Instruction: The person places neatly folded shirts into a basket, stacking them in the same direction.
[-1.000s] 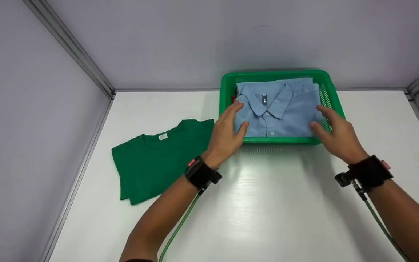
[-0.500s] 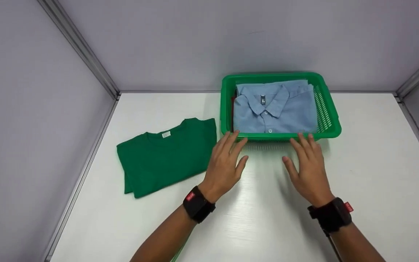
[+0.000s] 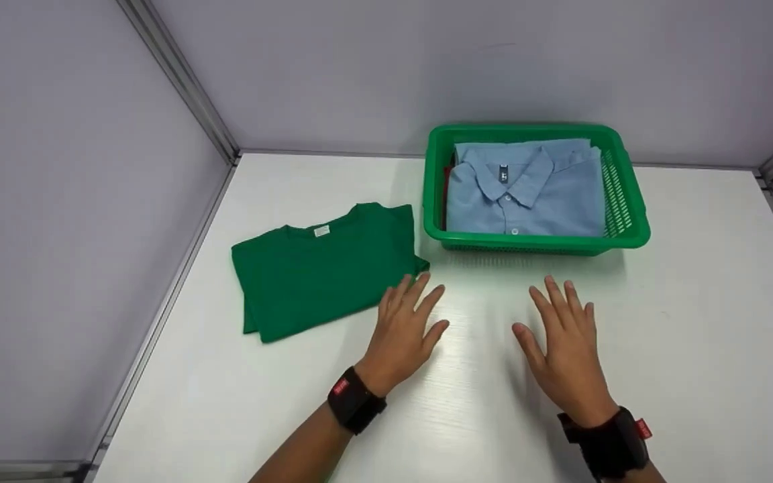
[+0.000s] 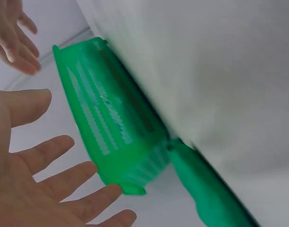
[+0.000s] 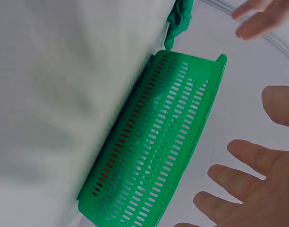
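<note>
A white table fills the lower part of the head view, closed in by pale lilac-grey walls on the left, back and right, with grey metal strips running along the corners and the table's edges.

Toward the back of the table, right of centre, stands a green slotted plastic basket. A folded light blue collared shirt lies in it, collar toward the back wall, buttons facing up; a sliver of something red shows between the shirt and the basket's left wall. To the left of the basket, just beside its near left corner, a folded green T-shirt lies flat on the table, neck label toward the back.

Both hands are over the bare table in front of the basket, palms down and holding nothing. The left hand has its fingers spread, fingertips just beside the T-shirt's near right corner. The right hand is likewise spread, apart from the basket's front wall.
</note>
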`<state>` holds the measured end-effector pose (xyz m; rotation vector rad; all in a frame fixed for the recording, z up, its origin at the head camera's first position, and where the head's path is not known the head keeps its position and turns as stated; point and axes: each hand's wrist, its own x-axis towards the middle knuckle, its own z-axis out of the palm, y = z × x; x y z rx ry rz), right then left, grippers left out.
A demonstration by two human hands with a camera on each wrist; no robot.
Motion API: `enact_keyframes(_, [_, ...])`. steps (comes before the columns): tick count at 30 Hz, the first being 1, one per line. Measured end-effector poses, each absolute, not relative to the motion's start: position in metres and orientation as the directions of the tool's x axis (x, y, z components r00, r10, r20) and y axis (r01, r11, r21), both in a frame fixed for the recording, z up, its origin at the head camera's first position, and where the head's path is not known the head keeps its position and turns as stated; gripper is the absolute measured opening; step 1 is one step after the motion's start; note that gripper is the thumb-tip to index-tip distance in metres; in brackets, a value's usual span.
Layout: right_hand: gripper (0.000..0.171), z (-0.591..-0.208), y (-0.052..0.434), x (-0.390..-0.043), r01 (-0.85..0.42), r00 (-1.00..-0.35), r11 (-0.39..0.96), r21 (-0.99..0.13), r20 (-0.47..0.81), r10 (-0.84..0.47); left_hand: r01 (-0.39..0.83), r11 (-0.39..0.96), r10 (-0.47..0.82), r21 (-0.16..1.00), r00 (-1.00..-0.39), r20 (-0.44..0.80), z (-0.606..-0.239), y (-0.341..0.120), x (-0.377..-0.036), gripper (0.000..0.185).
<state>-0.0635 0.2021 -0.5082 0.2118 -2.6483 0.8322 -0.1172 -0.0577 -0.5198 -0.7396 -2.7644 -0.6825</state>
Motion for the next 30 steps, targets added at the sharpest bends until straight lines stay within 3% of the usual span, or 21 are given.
enact_keyframes(11, [0.056,-0.516,0.198,-0.051,-0.238,-0.94,0.792,-0.562,0.339,-0.042,0.159,0.883,0.125,0.442,-0.987,0.105,-0.526,-0.164,-0.162,0.067])
enact_keyframes(17, [0.054,-0.517,0.2,-0.052,-0.262,-0.933,0.782,-0.566,0.354,-0.056,-0.065,0.919,-0.04,0.388,-0.997,-0.073,-0.526,-0.212,-0.167,0.081])
enact_keyframes(22, [0.053,-0.518,0.202,-0.052,-0.246,-0.94,0.775,-0.582,0.339,-0.044,-0.093,0.93,-0.03,0.355,-0.983,-0.179,-0.528,-0.222,-0.171,0.085])
enact_keyframes(30, [0.052,-0.521,0.206,-0.05,-0.236,-0.94,0.772,-0.59,0.34,-0.028,-0.057,0.956,-0.006,0.288,-0.985,-0.175,-0.527,-0.213,-0.177,0.08])
